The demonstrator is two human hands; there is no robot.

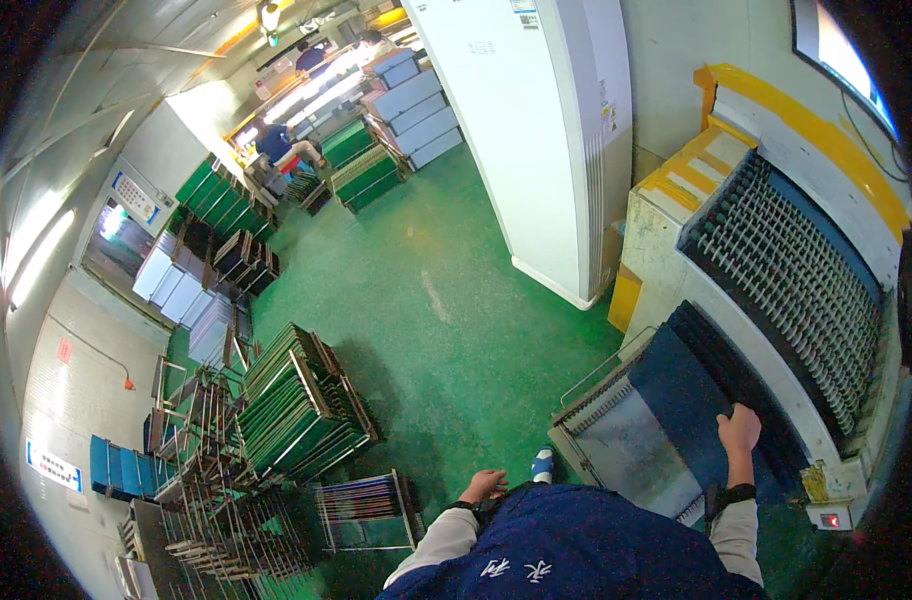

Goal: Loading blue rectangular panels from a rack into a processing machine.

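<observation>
My right hand [739, 430] is closed at the edge of a dark blue flat panel [681, 385]. The panel lies slanted on a metal rack [626, 445] with a coiled, slotted side. More dark panels [721, 350] stand behind it, beside the roller machine [786, 260]. My left hand [486, 486] hangs over the green floor near my body, fingers curled in, and nothing shows in it. Part of what the right fingers grip is hidden behind the hand.
A tall white cabinet [536, 130] stands ahead. Racks of green boards [301, 400] and an open wire rack [366, 510] are to the left. A small box with a red switch [830, 521] sits at right. Farther off, a person [276, 145] sits by bright lit benches.
</observation>
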